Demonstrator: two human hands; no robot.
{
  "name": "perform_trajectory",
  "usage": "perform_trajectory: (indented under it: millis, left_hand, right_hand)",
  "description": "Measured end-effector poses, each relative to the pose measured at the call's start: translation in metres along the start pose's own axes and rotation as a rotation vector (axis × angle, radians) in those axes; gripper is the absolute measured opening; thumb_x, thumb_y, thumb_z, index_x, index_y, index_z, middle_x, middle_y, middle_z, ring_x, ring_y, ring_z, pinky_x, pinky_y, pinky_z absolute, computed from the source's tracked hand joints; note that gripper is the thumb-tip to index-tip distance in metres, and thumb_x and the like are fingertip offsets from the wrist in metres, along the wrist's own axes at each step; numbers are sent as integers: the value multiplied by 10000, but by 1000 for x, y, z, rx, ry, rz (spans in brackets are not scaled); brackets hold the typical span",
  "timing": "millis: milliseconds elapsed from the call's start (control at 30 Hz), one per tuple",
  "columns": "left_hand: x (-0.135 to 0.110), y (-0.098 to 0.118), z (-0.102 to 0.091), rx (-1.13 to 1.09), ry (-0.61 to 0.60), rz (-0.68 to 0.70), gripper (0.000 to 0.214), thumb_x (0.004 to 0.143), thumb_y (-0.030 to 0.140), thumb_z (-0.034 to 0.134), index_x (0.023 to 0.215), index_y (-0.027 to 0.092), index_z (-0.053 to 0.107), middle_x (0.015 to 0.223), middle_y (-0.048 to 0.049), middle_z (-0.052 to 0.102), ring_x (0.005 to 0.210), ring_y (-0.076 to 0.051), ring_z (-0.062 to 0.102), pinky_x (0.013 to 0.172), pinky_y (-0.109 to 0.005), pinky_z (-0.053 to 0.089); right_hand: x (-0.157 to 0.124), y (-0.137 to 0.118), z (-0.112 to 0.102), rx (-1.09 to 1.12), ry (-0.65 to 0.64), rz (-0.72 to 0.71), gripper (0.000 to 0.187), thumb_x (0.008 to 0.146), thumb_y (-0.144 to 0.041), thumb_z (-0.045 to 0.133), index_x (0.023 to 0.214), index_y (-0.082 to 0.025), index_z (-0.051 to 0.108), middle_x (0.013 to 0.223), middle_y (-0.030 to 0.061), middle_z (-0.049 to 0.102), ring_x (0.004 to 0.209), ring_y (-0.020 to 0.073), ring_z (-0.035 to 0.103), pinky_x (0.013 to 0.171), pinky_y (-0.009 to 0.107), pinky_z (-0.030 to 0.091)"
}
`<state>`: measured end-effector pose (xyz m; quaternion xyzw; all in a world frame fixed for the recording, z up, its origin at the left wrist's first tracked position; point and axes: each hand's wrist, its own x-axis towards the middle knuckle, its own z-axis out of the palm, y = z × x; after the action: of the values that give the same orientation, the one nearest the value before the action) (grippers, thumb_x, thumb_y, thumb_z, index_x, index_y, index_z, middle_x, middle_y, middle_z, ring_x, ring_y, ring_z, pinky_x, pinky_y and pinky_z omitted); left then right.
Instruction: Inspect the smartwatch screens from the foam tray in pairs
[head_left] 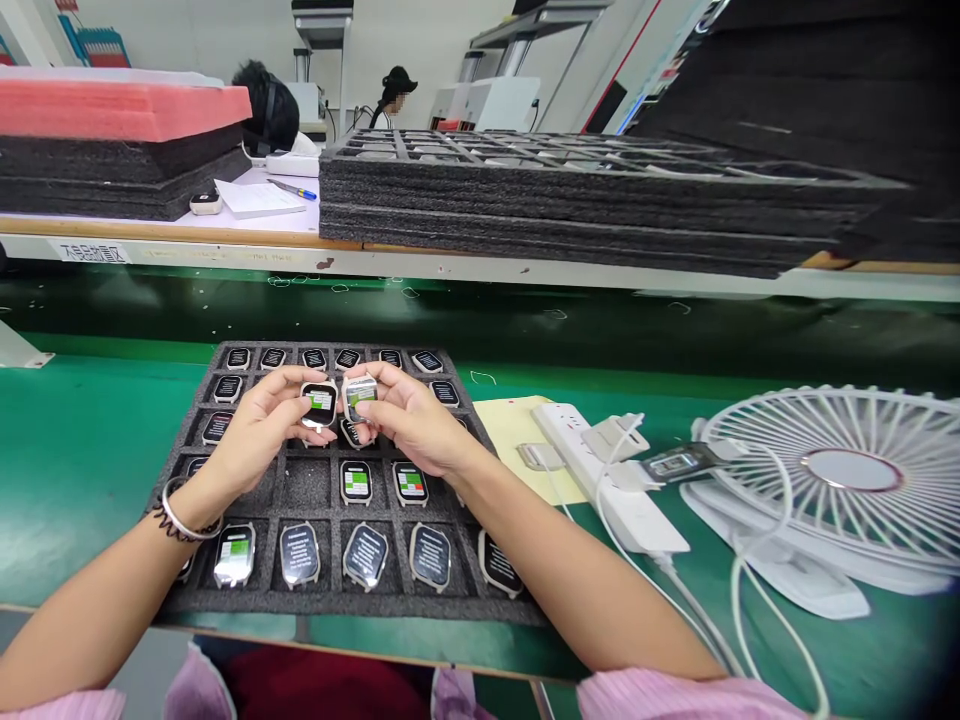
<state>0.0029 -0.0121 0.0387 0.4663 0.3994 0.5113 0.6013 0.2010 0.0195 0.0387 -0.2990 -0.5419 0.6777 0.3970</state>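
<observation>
My left hand (276,415) is closed on a smartwatch case (320,402) whose lit screen shows green and white blocks, the thumb resting on its left side. Close beside it, my right hand (397,408) grips a second smartwatch case (360,390), also showing green, with the thumb over its lower part. Both are held above a black foam tray (300,490) divided into square pockets. Several strapless watches lie in the pockets, among them one with a green and white screen (355,482) and one with green, white and red (411,484). My hands and forearms hide some pockets.
Right of the tray are a white power strip (592,470) with chargers and cables, a yellow sheet (506,430) and a white fan (840,480). On the shelf above stand black foam trays (570,205) and pink foam (120,108). Two people sit beyond.
</observation>
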Motion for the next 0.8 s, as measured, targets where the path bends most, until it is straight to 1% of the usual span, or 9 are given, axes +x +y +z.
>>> perform_trajectory:
  millis: [200, 400, 500, 633, 700, 800]
  left_hand:
    - [0, 3, 0, -4, 16, 3, 301, 773, 274, 709, 1051, 185, 634, 912, -4, 707, 638, -158, 727, 647, -320, 640]
    - [1, 1, 1, 34, 16, 25, 341, 755, 285, 762, 1046, 177, 622, 888, -7, 725, 621, -154, 734, 623, -277, 635]
    - [1, 0, 2, 80, 29, 44, 364, 756, 299, 783, 1049, 169, 611, 858, 3, 715, 583, -142, 722, 608, -266, 632]
    - [1, 0, 2, 78, 34, 55, 415, 757, 297, 784, 1103, 157, 602, 929, -15, 721, 608, -123, 717, 632, -257, 626]
    - [1, 0, 1, 69, 32, 53, 469, 749, 274, 785, 1159, 155, 590, 984, -33, 727, 634, -115, 713, 658, -258, 621]
    - [2, -2, -1, 66, 30, 49, 575, 735, 233, 784, 1259, 156, 561, 1070, -62, 726, 671, -115, 708, 672, -257, 603]
  right_hand:
    - [-1, -2, 1, -16, -5, 3, 388, 738, -231, 752, 1089, -226, 586, 852, -13, 678, 597, 126, 620, 584, 260, 481]
    - [-1, -2, 0, -22, 1, 24, 396, 763, -274, 773, 1110, -224, 590, 849, -14, 683, 602, 127, 637, 591, 260, 465]
    - [0, 1, -1, -14, -13, 8, 401, 786, -294, 775, 1133, -220, 588, 867, -13, 694, 606, 123, 648, 576, 250, 452]
    - [0, 2, -1, -5, -17, -14, 410, 776, -238, 745, 1155, -219, 588, 868, -24, 684, 625, 116, 655, 591, 240, 460]
    - [0, 2, -1, -10, -11, -13, 421, 761, -210, 723, 1158, -221, 586, 855, -25, 679, 639, 123, 657, 610, 248, 474]
    - [1, 3, -2, -16, -2, -11, 422, 747, -200, 710, 1149, -221, 583, 891, -10, 692, 648, 128, 657, 620, 256, 482]
